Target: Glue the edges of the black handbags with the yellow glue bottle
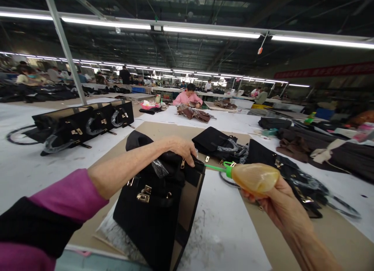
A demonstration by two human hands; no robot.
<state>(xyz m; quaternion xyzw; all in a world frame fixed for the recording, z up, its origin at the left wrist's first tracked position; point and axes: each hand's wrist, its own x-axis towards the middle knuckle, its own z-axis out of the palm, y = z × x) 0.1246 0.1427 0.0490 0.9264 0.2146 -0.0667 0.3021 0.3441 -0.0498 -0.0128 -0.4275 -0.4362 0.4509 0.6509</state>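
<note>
Nozzle and bag meet at the bag's top edge, touching or nearly so. Our right hand is closed around the bottle, whose long axis lies level, pointing left. The bag stands on the table before us, left of the bottle, and our left hand pinches its top rim just beside the nozzle tip, so it is the nearer one. We find no readable label; the red banner is too blurred.

The handbag stands on the table, other bags behind it.
</note>
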